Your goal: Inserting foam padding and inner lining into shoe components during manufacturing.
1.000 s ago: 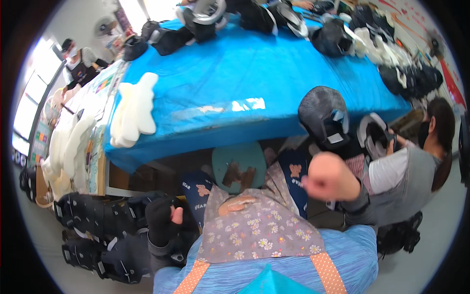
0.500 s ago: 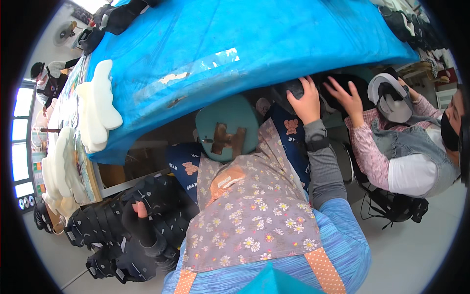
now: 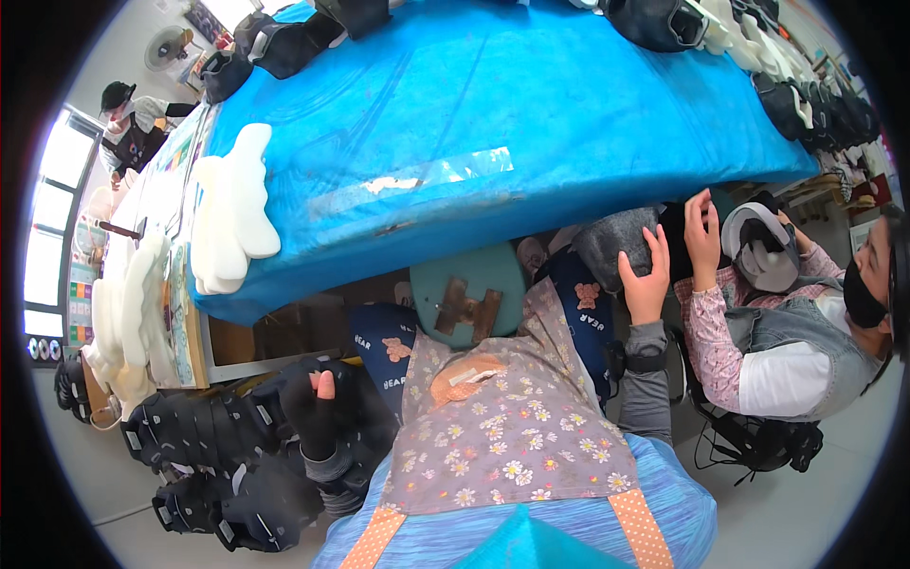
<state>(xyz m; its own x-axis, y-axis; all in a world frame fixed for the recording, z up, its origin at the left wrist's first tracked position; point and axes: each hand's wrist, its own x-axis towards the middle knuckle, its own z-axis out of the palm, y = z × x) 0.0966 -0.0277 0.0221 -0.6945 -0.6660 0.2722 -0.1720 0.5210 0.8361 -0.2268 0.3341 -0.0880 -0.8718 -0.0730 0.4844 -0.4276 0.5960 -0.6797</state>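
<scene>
My right hand [image 3: 646, 277] grips a dark grey, rounded, shell-like piece [image 3: 611, 248], thumb and fingers spread along its near side. The piece is by the near edge of the blue-covered table [image 3: 569, 114], above my right knee. My left hand [image 3: 320, 391], in a black glove with bare fingertips showing, hovers at or over a pile of black moulded pieces [image 3: 199, 431] low on the left. Its other fingers blend into the dark pile, so any hold is hidden. A co-worker's hand [image 3: 701, 237] is raised just right of my right hand, close to the dark piece but apart from my fingers.
White wavy foam pieces [image 3: 232, 209] lie at the table's left end. More black pieces [image 3: 654, 21] line its far edge. Between my knees stands a teal stool [image 3: 464, 327]. The co-worker [image 3: 796, 351] sits close on my right, beside a grey-and-white shell [image 3: 760, 248].
My right hand has drawn the dark grey piece out from the table's edge toward me, so more of it shows. The view has tilted up. My left hand stays by the black pile.
</scene>
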